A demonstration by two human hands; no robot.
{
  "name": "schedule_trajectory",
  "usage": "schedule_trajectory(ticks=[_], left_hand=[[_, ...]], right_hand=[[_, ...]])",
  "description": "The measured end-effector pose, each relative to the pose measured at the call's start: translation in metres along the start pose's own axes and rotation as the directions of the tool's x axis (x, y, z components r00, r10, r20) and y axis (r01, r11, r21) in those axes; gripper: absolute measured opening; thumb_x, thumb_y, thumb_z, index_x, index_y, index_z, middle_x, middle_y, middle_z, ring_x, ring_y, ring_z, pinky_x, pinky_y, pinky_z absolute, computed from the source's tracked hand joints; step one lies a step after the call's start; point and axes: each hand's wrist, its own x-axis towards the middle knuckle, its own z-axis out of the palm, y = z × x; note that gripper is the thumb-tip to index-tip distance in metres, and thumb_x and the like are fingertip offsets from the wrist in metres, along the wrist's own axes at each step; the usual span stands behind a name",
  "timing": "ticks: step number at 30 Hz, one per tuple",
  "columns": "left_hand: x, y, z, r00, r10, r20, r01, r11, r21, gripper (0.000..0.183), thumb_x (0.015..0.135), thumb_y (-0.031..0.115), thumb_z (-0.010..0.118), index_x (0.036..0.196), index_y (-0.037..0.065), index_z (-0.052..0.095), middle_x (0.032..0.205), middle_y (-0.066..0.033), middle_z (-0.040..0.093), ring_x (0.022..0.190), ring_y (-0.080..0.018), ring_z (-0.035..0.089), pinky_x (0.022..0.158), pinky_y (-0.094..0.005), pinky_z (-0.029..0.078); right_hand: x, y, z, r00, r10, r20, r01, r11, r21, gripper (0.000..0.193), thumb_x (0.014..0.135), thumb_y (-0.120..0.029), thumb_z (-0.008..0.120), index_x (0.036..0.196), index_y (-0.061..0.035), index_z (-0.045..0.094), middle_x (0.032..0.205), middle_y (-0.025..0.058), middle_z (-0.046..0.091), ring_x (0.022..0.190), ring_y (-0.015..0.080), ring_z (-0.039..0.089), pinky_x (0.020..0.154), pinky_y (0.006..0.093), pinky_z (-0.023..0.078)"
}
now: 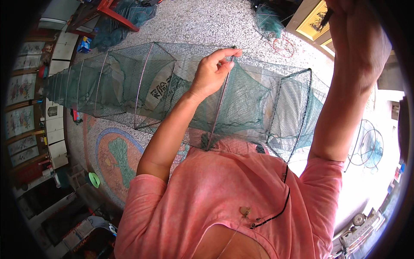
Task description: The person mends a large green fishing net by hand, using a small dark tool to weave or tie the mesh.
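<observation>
A long green mesh net trap point(254, 93) with several rectangular frames stretches across in front of me, from the far left to the right. My left hand point(213, 73) pinches the top corner of one of its frames, thumb and forefinger closed on the rod and netting. My right hand point(355, 36) is raised at the upper right, well apart from the net. Its fingers are closed and partly cut off by the picture's upper edge. A small dark tip point(328, 16) pokes out beside them; what it belongs to is hidden.
Speckled floor point(194, 21) lies beyond the net. A red stool-like frame point(116, 15) with more dark netting stands at the far left, another green net bundle point(268, 21) at the far right. White cabinets point(56, 129) line the left; a wire-ringed net point(366, 144) is at the right.
</observation>
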Motion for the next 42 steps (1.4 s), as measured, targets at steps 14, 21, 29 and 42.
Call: schedule_trajectory(ticks=[14,21,29,42], left_hand=[[-0.02,0.004,-0.019,0.992,0.124,0.028,-0.127,0.952,0.279,0.011,0.092,-0.003,0.052,0.098,0.0,0.061,0.103,-0.0063,0.064,0.071,-0.0113,0.059,0.063,-0.0236,0.05],[-0.023,0.005,-0.014,0.998,0.061,-0.002,-0.059,0.962,0.265,0.013,0.092,-0.003,0.05,0.1,-0.002,0.06,0.094,-0.0101,0.064,0.068,-0.0163,0.062,0.065,-0.0273,0.052],[-0.022,-0.009,-0.012,0.994,-0.104,-0.021,0.105,0.993,0.049,0.01,0.095,0.0,0.048,0.096,-0.002,0.057,0.109,-0.0126,0.065,0.072,-0.0135,0.062,0.068,-0.027,0.053],[-0.032,-0.013,-0.005,0.973,-0.225,-0.051,0.213,0.962,-0.171,0.007,0.096,0.005,0.053,0.099,0.001,0.058,0.092,-0.0027,0.062,0.082,-0.0097,0.059,0.076,-0.0254,0.05]], right_hand=[[-0.134,0.079,-0.024,0.791,0.599,0.124,-0.003,0.206,-0.978,0.008,0.086,-0.016,0.06,0.083,-0.0173,0.066,0.09,0.0041,0.061,0.093,0.0256,0.06,0.076,0.0373,0.052],[-0.145,0.092,-0.019,0.793,0.581,0.184,0.123,0.143,-0.982,0.008,0.081,-0.012,0.061,0.079,-0.0164,0.067,0.09,0.0013,0.061,0.09,0.0245,0.058,0.074,0.0347,0.052],[-0.161,0.107,-0.028,0.852,0.507,0.132,-0.098,0.402,-0.91,0.006,0.077,-0.008,0.067,0.08,-0.0135,0.07,0.08,0.0027,0.062,0.081,0.0244,0.058,0.074,0.0353,0.05],[-0.154,0.123,0.01,0.834,0.514,0.198,-0.113,0.511,-0.852,0.015,0.077,-0.016,0.072,0.087,-0.0074,0.065,0.095,0.0087,0.058,0.084,0.0265,0.059,0.073,0.0354,0.052]])
